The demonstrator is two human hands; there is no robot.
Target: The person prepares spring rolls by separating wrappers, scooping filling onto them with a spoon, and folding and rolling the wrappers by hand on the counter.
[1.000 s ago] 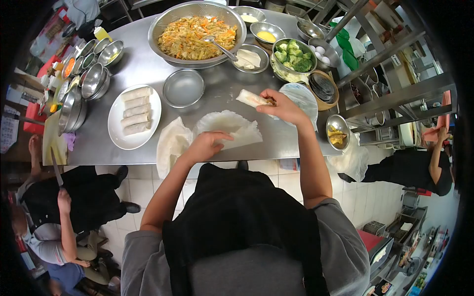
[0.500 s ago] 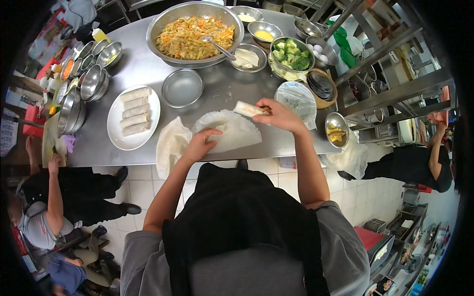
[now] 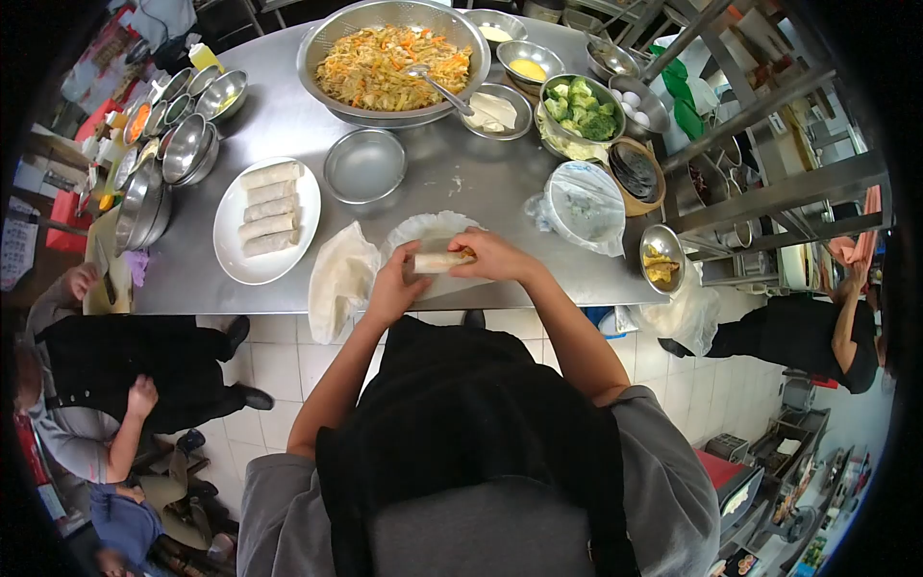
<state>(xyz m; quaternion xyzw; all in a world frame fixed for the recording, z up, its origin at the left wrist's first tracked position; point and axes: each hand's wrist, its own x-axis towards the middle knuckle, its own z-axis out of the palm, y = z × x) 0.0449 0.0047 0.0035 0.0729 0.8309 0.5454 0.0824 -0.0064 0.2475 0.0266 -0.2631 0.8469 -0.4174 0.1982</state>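
Note:
Between my two hands is a spring roll (image 3: 438,262), pale and cylindrical, lying level just above or on a thin round wrapper (image 3: 423,227). My left hand (image 3: 396,287) has its fingers around the roll's left end. Gripping the other end is my right hand (image 3: 492,258), with some brownish filling showing by its fingers. A pale, folded sheet or cloth (image 3: 343,279) drapes over the table edge beside my left hand. Farther left, several finished rolls (image 3: 270,208) lie in a column on a white oval plate (image 3: 227,246).
A large perforated bowl (image 3: 317,88) of shredded vegetables with a spoon stands at the back. Nearby are an empty metal bowl (image 3: 365,167), a broccoli bowl (image 3: 580,110) and a plastic-covered bowl (image 3: 585,207). Co-workers stand left and right; a metal rack (image 3: 798,204) borders the right.
My right hand has brought the spring roll left and toward me, over the wrapper. My left hand has moved from the wrapper onto the roll's left end. The left co-worker's hands have shifted.

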